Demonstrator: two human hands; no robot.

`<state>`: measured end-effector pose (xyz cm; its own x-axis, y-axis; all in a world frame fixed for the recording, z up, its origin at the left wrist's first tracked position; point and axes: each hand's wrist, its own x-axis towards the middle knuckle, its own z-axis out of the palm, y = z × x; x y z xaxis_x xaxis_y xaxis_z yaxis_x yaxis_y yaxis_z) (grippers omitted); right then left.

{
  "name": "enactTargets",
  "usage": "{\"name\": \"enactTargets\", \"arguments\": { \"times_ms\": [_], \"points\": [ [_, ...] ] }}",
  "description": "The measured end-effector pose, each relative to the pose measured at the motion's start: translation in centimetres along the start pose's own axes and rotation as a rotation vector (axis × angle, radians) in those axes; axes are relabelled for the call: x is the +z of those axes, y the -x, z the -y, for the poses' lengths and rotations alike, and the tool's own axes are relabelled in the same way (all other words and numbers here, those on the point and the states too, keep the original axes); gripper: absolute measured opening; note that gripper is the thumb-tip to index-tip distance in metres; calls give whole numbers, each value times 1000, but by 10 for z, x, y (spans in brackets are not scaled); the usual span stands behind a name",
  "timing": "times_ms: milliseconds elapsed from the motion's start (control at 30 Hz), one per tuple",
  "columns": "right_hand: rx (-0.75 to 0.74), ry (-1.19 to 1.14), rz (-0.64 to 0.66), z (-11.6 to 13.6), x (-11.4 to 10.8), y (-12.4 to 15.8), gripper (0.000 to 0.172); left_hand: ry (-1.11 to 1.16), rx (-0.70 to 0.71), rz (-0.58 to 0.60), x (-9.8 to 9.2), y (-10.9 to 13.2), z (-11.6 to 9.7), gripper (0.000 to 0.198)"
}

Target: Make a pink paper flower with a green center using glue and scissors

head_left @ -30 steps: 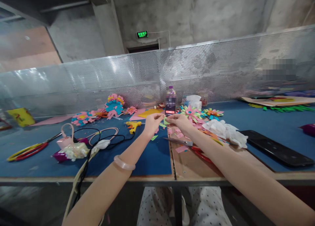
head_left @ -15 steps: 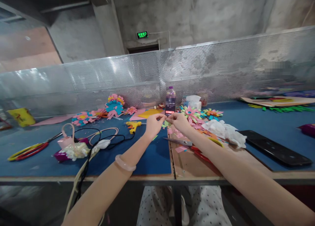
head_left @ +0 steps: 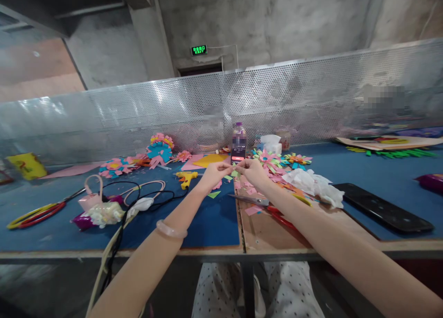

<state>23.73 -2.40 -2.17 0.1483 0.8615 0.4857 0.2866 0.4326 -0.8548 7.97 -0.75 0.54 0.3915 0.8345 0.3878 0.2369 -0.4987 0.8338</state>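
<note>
Over the middle of the table, my left hand (head_left: 213,172) and my right hand (head_left: 254,170) meet almost fingertip to fingertip, thumbs against fingers. A small light green paper piece (head_left: 236,173) shows between the two pinches; its edges are partly hidden by the fingers. Below the left hand lies a green paper scrap (head_left: 213,195) on the blue surface. Scissors (head_left: 252,200) with red handles lie under my right forearm, among pink paper scraps (head_left: 254,210). A yellow glue gun (head_left: 186,178) rests left of my left hand.
Behind the hands stand a phone (head_left: 238,154) and a purple-capped bottle (head_left: 239,134). Paper flowers (head_left: 159,148) sit at the back. Cables (head_left: 121,235) cross the left side and hang over the edge. Crumpled tissue (head_left: 313,185) and a black phone (head_left: 382,208) lie right.
My left hand has drawn slightly left, widening the gap between the fingertips. More of the green paper shows between them, and the green scrap below the left hand is now uncovered.
</note>
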Motion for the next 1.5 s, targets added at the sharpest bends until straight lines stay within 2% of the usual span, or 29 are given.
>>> {"name": "enactTargets", "arguments": {
  "times_ms": [133, 367, 833, 1500],
  "points": [
    [1, -50, 25, 2, -2, 2, 30, 9, -3, -6, 1, 0, 2, 23],
    [5, -154, 94, 5, -4, 0, 28, -9, 21, -7, 1, -1, 2, 21],
    [69, -215, 99, 11, -8, 4, 21, -100, 78, 18, 0, 0, 4, 20],
    [104, -272, 65, 4, -3, 1, 18, -130, 78, 31, 0, 0, 1, 19]
  ]
}}
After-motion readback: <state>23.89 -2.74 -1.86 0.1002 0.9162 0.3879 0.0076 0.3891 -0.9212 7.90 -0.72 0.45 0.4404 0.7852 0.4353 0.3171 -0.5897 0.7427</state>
